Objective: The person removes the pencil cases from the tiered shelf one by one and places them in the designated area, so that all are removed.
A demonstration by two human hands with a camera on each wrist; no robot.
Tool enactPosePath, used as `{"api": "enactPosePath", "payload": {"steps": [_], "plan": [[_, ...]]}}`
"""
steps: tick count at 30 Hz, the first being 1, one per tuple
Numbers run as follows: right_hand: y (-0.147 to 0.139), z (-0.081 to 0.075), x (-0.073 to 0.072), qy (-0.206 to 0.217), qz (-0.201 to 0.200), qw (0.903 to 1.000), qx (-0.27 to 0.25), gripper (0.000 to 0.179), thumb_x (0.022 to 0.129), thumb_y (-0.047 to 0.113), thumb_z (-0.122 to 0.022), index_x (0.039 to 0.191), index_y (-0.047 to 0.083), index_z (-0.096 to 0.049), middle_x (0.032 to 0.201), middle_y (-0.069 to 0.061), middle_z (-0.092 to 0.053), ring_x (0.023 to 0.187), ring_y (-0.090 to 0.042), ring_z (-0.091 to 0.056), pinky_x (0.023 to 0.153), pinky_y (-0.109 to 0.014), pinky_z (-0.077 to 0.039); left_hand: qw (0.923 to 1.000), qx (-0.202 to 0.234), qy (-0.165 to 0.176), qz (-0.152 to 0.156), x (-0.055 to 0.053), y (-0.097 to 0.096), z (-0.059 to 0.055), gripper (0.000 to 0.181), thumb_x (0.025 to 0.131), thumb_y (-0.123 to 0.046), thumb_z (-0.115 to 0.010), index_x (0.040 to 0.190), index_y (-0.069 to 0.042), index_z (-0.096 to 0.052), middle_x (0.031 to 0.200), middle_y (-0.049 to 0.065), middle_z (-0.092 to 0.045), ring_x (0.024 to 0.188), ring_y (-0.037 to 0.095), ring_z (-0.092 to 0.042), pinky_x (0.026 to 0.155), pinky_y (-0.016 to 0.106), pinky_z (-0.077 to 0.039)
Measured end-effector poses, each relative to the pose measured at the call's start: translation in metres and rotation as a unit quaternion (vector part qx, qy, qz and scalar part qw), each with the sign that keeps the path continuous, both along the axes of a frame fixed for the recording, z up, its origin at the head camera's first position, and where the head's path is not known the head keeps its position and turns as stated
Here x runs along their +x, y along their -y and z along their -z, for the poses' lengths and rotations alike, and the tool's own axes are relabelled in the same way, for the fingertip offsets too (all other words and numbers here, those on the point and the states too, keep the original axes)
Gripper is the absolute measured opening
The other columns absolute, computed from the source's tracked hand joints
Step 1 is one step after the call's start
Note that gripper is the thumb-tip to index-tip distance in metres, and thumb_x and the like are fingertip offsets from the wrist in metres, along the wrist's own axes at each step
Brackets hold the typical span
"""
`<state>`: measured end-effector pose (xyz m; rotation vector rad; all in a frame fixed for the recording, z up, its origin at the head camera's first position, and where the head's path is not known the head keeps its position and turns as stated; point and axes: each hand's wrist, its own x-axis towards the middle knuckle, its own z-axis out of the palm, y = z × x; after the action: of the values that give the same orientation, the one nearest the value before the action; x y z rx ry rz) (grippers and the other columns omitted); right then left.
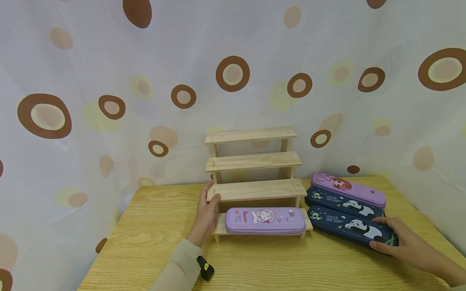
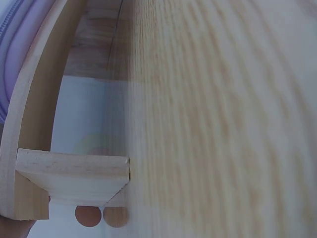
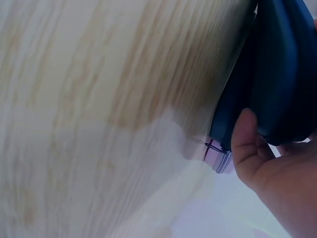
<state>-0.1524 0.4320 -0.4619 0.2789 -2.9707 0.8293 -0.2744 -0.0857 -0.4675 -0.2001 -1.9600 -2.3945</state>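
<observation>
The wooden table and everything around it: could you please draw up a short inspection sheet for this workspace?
Surface: wooden table, light grain.
Job's things: four-step wooden stand; lilac case on its lowest step; to its right, front navy panda case, rear navy panda case and purple case lined up front to back.
Clutter: nothing seen.
Hands: left hand grips the stand's left side; right hand grips the front navy panda case's right end.
Cables: nothing seen.
Surroundings: pale spotted backdrop.
</observation>
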Motion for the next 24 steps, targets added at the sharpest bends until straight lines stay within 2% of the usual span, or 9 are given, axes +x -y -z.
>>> {"api": "enactPosePath", "payload": {"steps": [1, 4, 9, 17, 24], "plan": [[-0.0005, 0.0001, -0.0003, 0.006, 0.000, 1.0000, 0.002, 0.066, 0.088, 0.033, -0.075, 0.134, -0.002, -0.043, 0.128, -0.034, -0.040, 0.108, -0.049, -0.043, 0.081, -0.063, -0.042, 1.0000, -0.001, -0.001, 0.000, -0.0001, 0.0000, 0.0000, 0.057, 0.103, -0.016, -0.050, 0.154, -0.019, -0.026, 0.160, 0.008, -0.013, 0.139, 0.031, -0.029, 0.113, 0.047, -0.023], [-0.0021, 0.0013, -0.0014, 0.011, -0.001, 0.9999, 0.011, 0.068, 0.087, 0.036, -0.076, 0.134, -0.002, -0.045, 0.128, -0.034, -0.041, 0.107, -0.049, -0.045, 0.080, -0.066, -0.043, 1.0000, -0.005, -0.004, -0.002, 0.0000, -0.0002, 0.0000, 0.056, 0.103, -0.016, -0.050, 0.154, -0.019, -0.026, 0.160, 0.009, -0.014, 0.137, 0.030, -0.030, 0.112, 0.046, -0.024], [-0.0042, 0.0037, -0.0032, 0.009, -0.002, 0.9997, 0.025, 0.070, 0.083, 0.039, -0.079, 0.132, -0.001, -0.048, 0.126, -0.034, -0.043, 0.106, -0.049, -0.048, 0.079, -0.067, -0.044, 0.9999, -0.009, -0.003, -0.003, 0.0001, 0.0000, -0.0004, 0.056, 0.103, -0.017, -0.050, 0.154, -0.021, -0.027, 0.159, 0.010, -0.016, 0.135, 0.029, -0.032, 0.111, 0.046, -0.025], [-0.0058, 0.0058, -0.0053, 0.011, 0.012, 0.9991, 0.040, 0.074, 0.081, 0.043, -0.080, 0.130, -0.003, -0.051, 0.122, -0.033, -0.044, 0.103, -0.049, -0.050, 0.078, -0.067, -0.045, 1.0000, -0.003, -0.003, -0.001, 0.0002, 0.0003, 0.0006, 0.055, 0.103, -0.017, -0.050, 0.153, -0.023, -0.029, 0.160, 0.008, -0.012, 0.139, 0.030, -0.027, 0.113, 0.047, -0.021], [-0.0084, 0.0083, -0.0073, -0.038, 0.012, 0.9976, 0.056, 0.069, 0.076, 0.036, -0.085, 0.123, -0.006, -0.057, 0.114, -0.032, -0.050, 0.102, -0.051, -0.051, 0.079, -0.068, -0.042, 0.9999, -0.014, -0.002, -0.004, -0.0004, 0.0006, 0.0024, 0.056, 0.102, -0.018, -0.051, 0.153, -0.022, -0.028, 0.160, 0.010, -0.011, 0.141, 0.033, -0.024, 0.114, 0.052, -0.020]]}}
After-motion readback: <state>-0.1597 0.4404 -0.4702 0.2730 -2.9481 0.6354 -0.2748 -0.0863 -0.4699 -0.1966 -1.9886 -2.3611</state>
